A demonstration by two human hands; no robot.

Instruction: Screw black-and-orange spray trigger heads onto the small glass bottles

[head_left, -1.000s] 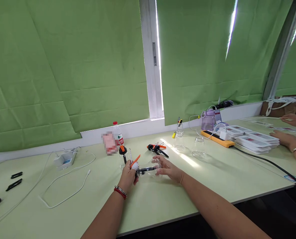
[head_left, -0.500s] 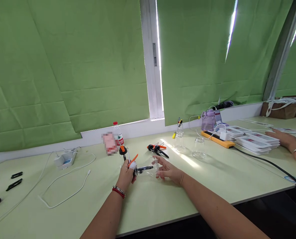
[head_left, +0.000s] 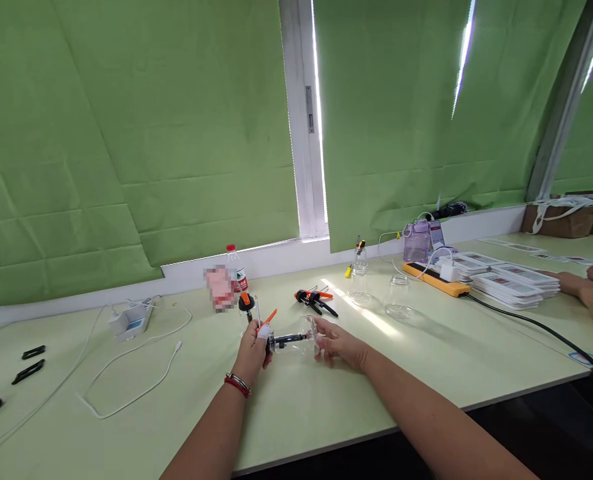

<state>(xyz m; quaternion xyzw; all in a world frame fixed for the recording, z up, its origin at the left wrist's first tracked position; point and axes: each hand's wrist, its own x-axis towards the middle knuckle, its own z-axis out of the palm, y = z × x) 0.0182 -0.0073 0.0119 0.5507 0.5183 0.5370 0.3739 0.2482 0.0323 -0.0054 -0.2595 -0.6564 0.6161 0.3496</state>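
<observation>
Bottle: sideways between both hands, over the counter, black tube inside
Left grip: pinching its black-and-orange top
Right grip: curled round the wide end
Other bottle: upright behind, kinda similar tube inside

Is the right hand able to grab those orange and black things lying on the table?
Probably yes: the orange and black things lie just beyond the right hand, with nothing seemingly between. It's holding the clear container, though, so it would likely need to let go first.
</observation>
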